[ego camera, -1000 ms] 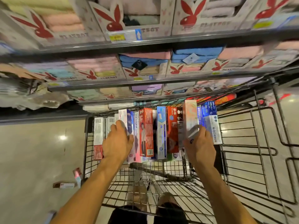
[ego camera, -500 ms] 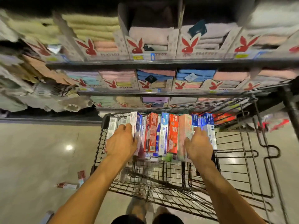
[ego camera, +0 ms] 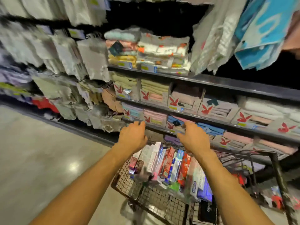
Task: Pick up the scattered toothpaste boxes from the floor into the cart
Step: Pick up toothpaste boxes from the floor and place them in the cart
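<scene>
One black wire shopping cart (ego camera: 123, 180), roughly nine colourful toothpaste boxes (ego camera: 168, 161) upright inside, blur hinders counting, left hand (ego camera: 132, 137) and right hand (ego camera: 194, 138) above, fingers (ego camera: 140, 124) released, grasping nothing.

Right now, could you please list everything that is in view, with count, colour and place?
toothpaste boxes: about ten, blurred; red, blue, white; standing in a row in the cart
cart: one, black wire, lower centre
shelves: several tiers, dark, behind the cart
folded towels: many, pastel, on the shelves
hanging towel: one, blue and white, upper right
floor: one, beige, glossy, left
left hand: one, above the boxes, holding nothing
right hand: one, above the boxes, holding nothing
</scene>
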Tool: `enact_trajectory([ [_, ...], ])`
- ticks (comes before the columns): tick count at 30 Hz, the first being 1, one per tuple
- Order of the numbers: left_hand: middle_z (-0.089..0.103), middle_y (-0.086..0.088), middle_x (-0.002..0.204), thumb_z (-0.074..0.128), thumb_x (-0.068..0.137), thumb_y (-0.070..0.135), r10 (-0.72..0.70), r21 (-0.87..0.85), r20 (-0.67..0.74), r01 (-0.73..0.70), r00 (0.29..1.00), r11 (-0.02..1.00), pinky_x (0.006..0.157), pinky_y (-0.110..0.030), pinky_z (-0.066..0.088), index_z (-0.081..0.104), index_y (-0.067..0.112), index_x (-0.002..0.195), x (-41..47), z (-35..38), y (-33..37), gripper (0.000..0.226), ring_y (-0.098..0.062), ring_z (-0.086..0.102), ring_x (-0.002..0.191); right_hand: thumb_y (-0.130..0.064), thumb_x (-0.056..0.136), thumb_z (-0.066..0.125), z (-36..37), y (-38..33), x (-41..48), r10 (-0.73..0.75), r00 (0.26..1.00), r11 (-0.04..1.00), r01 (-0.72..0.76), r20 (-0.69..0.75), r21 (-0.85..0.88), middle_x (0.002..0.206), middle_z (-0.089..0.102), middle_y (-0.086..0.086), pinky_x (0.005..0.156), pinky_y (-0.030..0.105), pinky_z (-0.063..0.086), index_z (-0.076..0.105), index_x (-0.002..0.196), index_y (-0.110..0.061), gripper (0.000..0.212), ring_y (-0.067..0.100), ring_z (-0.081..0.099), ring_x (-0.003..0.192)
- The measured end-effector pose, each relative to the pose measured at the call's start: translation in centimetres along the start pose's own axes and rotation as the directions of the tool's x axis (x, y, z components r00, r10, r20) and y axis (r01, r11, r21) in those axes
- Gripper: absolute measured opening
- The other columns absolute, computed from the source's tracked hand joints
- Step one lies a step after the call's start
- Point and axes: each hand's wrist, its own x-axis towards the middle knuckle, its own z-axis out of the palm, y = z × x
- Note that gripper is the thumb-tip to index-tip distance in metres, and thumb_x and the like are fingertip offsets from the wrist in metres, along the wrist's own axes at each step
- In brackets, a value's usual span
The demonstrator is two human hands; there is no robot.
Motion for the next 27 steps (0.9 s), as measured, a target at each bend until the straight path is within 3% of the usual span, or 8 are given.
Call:
enact_trajectory([
  [8,0.057,-0.011,0.12,0.051,0.093,0.039,-0.288,-0.018,-0.06,0.287,0.956,0.958,0.085,-0.044,0.048,0.046,0.016,0.123,-6.7,-3.8,-12.8,0.039,-0.034,0.059,0.108,-0.047,0.093,0.057,0.5,-15.5,0.1,-0.297,0.952,0.951,0.302,0.069,-0.072,0.124,0.063,0.009,0.086,0.042,0.053,0.057,0.126,-0.017,0.045,0.033,0.06,0.112],
  [12,0.056,-0.01,0.12,0.048,0.096,0.037,-0.465,-0.059,-0.048,0.462,0.884,0.885,0.085,-0.043,0.047,0.047,0.016,0.126,-13.7,-2.7,-21.8,0.037,-0.033,0.058,0.106,-0.046,0.091,0.059,4.1,-25.1,-1.6,-0.441,0.887,0.891,0.451,0.141,-0.055,0.116,0.065,0.01,0.076,0.039,0.05,0.056,0.112,-0.016,0.037,0.032,0.062,0.103],
  [18,0.056,-0.008,0.123,0.047,0.096,0.042,-0.658,-0.047,0.024,0.659,0.752,0.751,0.084,-0.038,0.046,0.043,0.017,0.136,-25.1,1.8,-34.6,0.047,-0.029,0.058,0.109,-0.05,0.095,0.058,12.1,-37.7,-5.7,-0.567,0.78,0.805,0.593,0.265,-0.022,0.12,0.062,0.011,0.08,0.041,0.051,0.052,0.119,-0.015,0.043,0.033,0.061,0.107],
  [22,0.057,-0.007,0.119,0.047,0.097,0.044,-0.703,-0.039,0.109,0.71,0.702,0.703,0.083,-0.037,0.045,0.045,0.015,0.132,-30.3,4.6,-41.8,0.046,-0.029,0.058,0.107,-0.049,0.096,0.058,17.7,-44.4,-9.3,-0.574,0.753,0.804,0.593,0.321,0.045,0.12,0.062,0.007,0.08,0.041,0.051,0.052,0.125,-0.018,0.043,0.03,0.061,0.106],
  [27,0.058,-0.006,0.113,0.046,0.096,0.043,-0.653,-0.007,0.101,0.657,0.751,0.754,0.076,-0.036,0.043,0.047,0.017,0.13,-32.7,7.3,-49.0,0.042,-0.027,0.06,0.101,-0.048,0.098,0.055,22.4,-48.1,-12.1,-0.613,0.715,0.761,0.649,0.338,0.007,0.123,0.063,0.006,0.08,0.044,0.055,0.05,0.134,-0.017,0.049,0.028,0.062,0.109],
])
